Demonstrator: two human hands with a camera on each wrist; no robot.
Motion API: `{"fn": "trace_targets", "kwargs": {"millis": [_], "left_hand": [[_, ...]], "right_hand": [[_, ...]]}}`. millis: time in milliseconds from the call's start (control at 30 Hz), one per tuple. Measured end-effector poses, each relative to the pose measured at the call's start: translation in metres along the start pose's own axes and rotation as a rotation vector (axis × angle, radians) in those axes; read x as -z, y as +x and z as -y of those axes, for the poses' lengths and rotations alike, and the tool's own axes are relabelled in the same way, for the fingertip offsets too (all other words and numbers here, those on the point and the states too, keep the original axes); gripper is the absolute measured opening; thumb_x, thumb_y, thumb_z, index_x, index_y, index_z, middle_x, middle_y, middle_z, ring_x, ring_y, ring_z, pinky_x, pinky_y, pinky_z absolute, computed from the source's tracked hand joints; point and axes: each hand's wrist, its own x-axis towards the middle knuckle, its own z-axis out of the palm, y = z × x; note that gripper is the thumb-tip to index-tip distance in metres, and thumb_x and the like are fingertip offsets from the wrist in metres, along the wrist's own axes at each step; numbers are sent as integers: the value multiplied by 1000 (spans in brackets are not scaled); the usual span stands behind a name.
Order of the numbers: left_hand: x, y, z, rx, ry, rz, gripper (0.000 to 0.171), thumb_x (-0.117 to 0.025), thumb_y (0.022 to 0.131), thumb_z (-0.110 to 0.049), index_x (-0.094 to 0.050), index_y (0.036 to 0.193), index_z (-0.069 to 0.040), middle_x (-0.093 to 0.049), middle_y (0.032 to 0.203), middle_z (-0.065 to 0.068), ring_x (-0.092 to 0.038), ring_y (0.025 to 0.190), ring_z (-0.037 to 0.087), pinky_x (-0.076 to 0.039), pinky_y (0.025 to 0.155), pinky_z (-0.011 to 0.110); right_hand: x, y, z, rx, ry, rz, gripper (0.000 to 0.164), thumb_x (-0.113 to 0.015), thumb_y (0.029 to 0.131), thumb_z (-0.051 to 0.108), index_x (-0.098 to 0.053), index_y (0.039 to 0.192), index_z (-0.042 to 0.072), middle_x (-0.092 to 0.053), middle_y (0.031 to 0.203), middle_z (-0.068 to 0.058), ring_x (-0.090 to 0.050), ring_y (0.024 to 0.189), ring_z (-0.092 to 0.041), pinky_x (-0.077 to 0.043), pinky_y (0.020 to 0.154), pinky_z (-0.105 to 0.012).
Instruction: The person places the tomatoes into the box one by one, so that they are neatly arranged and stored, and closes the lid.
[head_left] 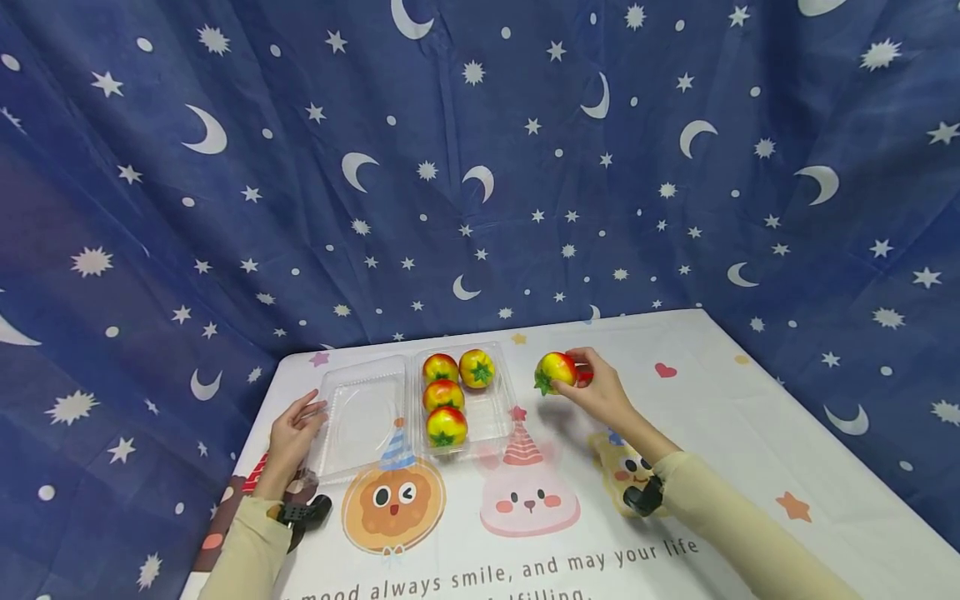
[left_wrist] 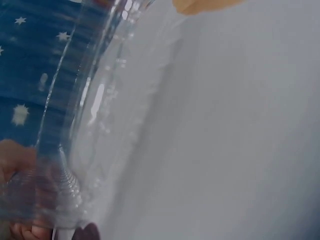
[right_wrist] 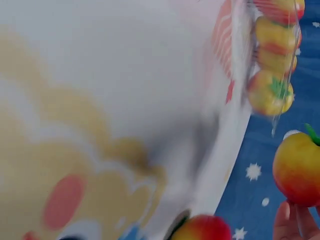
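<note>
My right hand (head_left: 600,392) pinches a yellow-and-red round fruit (head_left: 556,372) with a green leafy crown, holding it above the table right of a clear plastic clamshell box (head_left: 491,417). In the right wrist view the held fruit (right_wrist: 299,170) rests against the fingertips. Inside the box's right half, several like fruits (head_left: 444,396) sit in two columns, the left one fuller. My left hand (head_left: 295,433) is at the left edge of the box's opened lid (head_left: 363,417), fingers fairly straight; the left wrist view shows part of it through the clear plastic (left_wrist: 95,100).
Another red fruit (head_left: 584,377) lies partly hidden behind my right hand. A white tablecloth (head_left: 720,433) with printed cartoon figures covers the table. A blue curtain (head_left: 525,167) with moons and stars hangs behind and beside it.
</note>
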Motion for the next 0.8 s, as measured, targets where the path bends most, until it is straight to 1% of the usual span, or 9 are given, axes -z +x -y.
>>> {"fn": "trace_targets", "kwargs": {"millis": [67,133,233,300,400,467,567,667,800], "left_hand": [[1,0,0,3,-10,-1,50,-64,94,-8,-52,142,-4,-62,127,24,-63,92,3,-47,71,10],[1,0,1,5,-30,0,50,-64,94,-6,-52,142,-4,-62,128,24,-62,91,2,-47,70,11],[1,0,2,10,-45,5,51,-63,94,-4,-51,143,-4,-61,129,25,-61,88,-2,-47,71,11],[1,0,3,11,-41,7,51,-63,94,-4,-51,143,-4,-61,129,25,-61,89,-2,-47,71,11],[1,1,3,10,-36,4,51,-63,94,-5,-51,143,-4,-61,129,25,-61,90,1,-47,71,11],[1,2,3,6,-42,1,50,-64,94,-5,-51,143,-4,-61,128,25,-62,91,3,-47,71,11],[1,2,2,8,-53,0,51,-64,94,-7,-52,143,-6,-61,129,24,-62,92,3,-47,72,11],[1,2,2,1,-48,3,51,-64,93,-6,-51,143,-4,-61,129,25,-62,89,1,-47,71,11],[2,2,2,-13,-31,8,51,-63,94,-4,-50,143,-1,-59,129,28,-59,85,-6,-47,70,11]], "right_hand": [[-9,5,6,3,22,-8,52,-81,80,16,-57,123,-1,-62,116,-19,-61,99,-32,-54,79,-49],[-18,10,11,-4,27,-6,52,-81,80,18,-59,123,0,-60,116,-17,-61,101,-32,-55,77,-46],[-31,15,16,-15,35,21,51,-81,81,20,-60,123,1,-57,117,-17,-62,101,-32,-56,78,-41],[-39,19,19,-16,52,45,50,-80,82,19,-59,124,1,-58,117,-18,-62,99,-33,-57,78,-40],[-50,25,24,-8,92,75,50,-79,83,16,-57,126,0,-61,119,-19,-64,97,-34,-57,80,-41],[-56,28,27,8,114,89,50,-77,84,14,-56,127,0,-62,119,-20,-64,98,-34,-56,82,-44],[-65,32,29,41,112,100,46,-76,85,13,-57,125,0,-64,119,-18,-64,100,-32,-55,83,-46],[-73,34,29,71,99,119,43,-75,86,11,-58,123,0,-66,118,-17,-63,100,-31,-54,83,-47],[-81,34,27,89,97,165,42,-74,85,9,-59,122,-3,-66,118,-20,-63,99,-33,-53,85,-52]]}}
